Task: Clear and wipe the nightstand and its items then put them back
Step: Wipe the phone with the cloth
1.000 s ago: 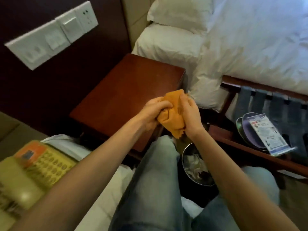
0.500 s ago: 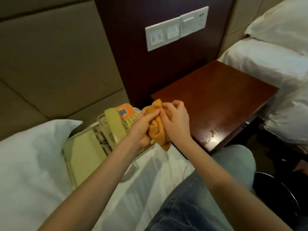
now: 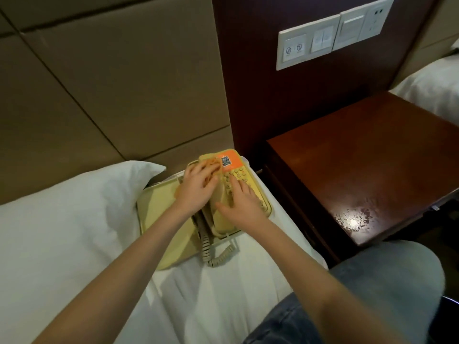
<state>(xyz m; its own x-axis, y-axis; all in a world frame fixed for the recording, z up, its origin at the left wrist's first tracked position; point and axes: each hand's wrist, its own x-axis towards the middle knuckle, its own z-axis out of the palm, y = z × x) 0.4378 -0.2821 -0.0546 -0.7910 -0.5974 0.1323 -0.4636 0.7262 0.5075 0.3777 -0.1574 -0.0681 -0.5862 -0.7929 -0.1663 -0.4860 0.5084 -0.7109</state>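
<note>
Hid crumpled orange cloth [image 3: 212,167] beneath spread left grip [image 3: 198,186] on cream plastic telephone [image 3: 237,173]; rested right grip [image 3: 239,203] flat, empty, at four o'clock.

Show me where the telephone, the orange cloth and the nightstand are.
telephone [image 3: 236,173]: head view, on its keypad.
orange cloth [image 3: 211,162]: head view, on its crumpled far edge.
nightstand [image 3: 360,157]: head view, on its bare wooden top.

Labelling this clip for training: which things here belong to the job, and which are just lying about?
Job: cloth under left hand, telephone touched by right hand, tray, nightstand.
Lying about: pillow, switch panel.
</note>
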